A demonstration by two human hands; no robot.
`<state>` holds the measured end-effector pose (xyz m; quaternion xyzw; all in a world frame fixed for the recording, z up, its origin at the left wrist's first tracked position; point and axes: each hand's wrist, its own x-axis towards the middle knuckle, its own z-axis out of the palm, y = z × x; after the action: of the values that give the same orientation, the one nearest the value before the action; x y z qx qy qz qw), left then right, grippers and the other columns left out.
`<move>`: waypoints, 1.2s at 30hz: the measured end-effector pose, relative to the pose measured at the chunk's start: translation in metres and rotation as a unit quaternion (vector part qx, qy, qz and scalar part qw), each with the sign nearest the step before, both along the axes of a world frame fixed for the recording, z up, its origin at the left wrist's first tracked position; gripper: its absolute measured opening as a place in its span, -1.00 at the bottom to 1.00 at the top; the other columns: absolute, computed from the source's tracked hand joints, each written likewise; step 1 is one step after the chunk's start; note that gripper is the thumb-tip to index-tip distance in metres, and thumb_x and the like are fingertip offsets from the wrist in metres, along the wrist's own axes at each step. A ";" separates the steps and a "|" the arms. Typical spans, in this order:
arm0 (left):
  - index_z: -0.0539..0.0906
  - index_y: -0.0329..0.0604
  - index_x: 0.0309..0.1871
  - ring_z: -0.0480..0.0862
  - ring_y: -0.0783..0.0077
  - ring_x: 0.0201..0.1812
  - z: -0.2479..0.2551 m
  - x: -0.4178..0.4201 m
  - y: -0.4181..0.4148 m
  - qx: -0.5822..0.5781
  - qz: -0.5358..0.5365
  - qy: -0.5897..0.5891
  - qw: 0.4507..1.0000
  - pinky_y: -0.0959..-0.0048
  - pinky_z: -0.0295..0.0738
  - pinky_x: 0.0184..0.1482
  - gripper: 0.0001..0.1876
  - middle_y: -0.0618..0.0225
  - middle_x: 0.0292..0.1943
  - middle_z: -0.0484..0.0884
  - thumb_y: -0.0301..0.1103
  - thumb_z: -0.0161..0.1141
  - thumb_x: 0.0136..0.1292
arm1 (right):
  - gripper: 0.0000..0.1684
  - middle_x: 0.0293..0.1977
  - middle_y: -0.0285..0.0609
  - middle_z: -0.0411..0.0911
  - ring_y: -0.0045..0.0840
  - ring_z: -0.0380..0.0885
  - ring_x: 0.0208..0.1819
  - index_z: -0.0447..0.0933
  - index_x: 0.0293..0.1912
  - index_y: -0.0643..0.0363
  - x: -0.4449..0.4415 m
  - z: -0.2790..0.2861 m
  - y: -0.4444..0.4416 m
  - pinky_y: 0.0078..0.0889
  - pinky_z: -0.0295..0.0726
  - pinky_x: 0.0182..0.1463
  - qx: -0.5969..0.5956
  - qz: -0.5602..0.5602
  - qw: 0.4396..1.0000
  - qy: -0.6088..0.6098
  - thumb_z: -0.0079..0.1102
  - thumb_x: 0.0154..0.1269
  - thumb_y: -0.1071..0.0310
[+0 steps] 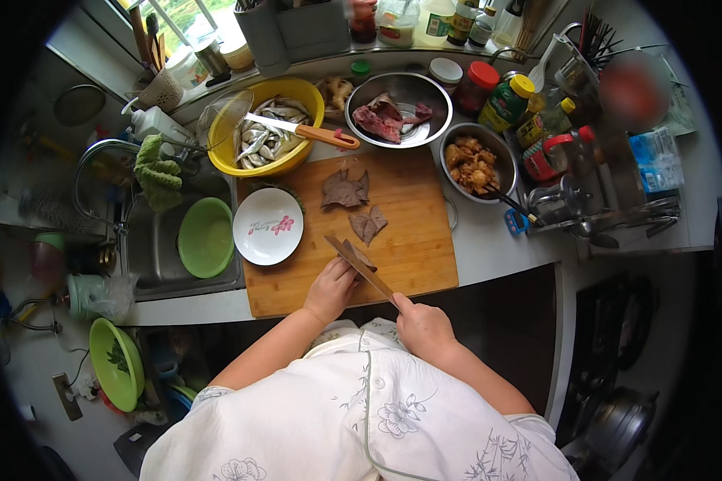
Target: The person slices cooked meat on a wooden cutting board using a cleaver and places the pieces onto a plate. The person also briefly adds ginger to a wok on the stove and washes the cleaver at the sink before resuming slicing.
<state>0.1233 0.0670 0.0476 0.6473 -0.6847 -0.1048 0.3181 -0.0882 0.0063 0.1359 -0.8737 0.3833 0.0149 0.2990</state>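
Note:
My right hand (424, 324) is closed round the handle end of a kitchen knife (364, 270) over the front of a wooden cutting board (409, 222). The blade slants up to the left, against a piece of dark cooked meat (362, 255), possibly liver. My left hand (331, 288) holds that piece from the left, its fingers bent close to the blade. Beyond the knife lie some small slices (368, 225) and a larger group of slices (344, 189). A white plate with a pink flower (268, 227) rests over the board's left edge.
Behind the board stand a yellow basin of small fish (265, 162) with a strainer and an orange-handled knife across it, and a steel bowl of raw meat (399, 141). A bowl of fried food (480, 195) with chopsticks is at right. The sink (150, 288) holds a green basin (205, 237).

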 end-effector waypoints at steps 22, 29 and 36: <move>0.56 -0.24 0.01 0.51 0.03 0.07 -0.002 0.005 -0.005 0.020 -0.013 0.015 1.000 0.24 0.47 0.13 -0.55 0.14 0.01 0.53 -0.53 0.31 -0.05 | -0.83 -0.46 0.20 0.60 0.01 0.63 -0.35 0.53 -0.33 0.34 0.023 0.009 -0.013 -0.07 0.61 -0.24 0.088 -0.039 0.991 0.094 -0.02 0.17 0.47; 0.54 -0.18 0.05 0.51 0.06 0.08 0.003 0.007 -0.008 0.036 -0.013 0.025 0.999 0.24 0.46 0.13 -0.53 0.17 0.02 0.53 -0.53 0.30 -0.02 | -0.81 -0.40 0.23 0.61 0.04 0.63 -0.31 0.61 -0.41 0.34 0.034 0.007 -0.028 -0.06 0.62 -0.22 0.114 -0.031 0.983 0.137 0.02 0.10 0.48; 0.53 -0.20 0.06 0.50 0.05 0.08 0.003 0.007 -0.009 0.048 -0.019 0.039 0.998 0.23 0.46 0.14 -0.52 0.15 0.04 0.52 -0.54 0.30 -0.02 | -0.77 -0.32 0.21 0.63 0.02 0.64 -0.23 0.65 -0.33 0.32 0.052 0.002 -0.041 -0.09 0.63 -0.18 0.141 -0.040 0.972 0.184 0.02 0.14 0.46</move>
<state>0.1305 0.0575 0.0509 0.6442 -0.6780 -0.1690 0.3112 -0.0365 -0.0348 0.1379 -0.7894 0.4601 0.2174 0.3435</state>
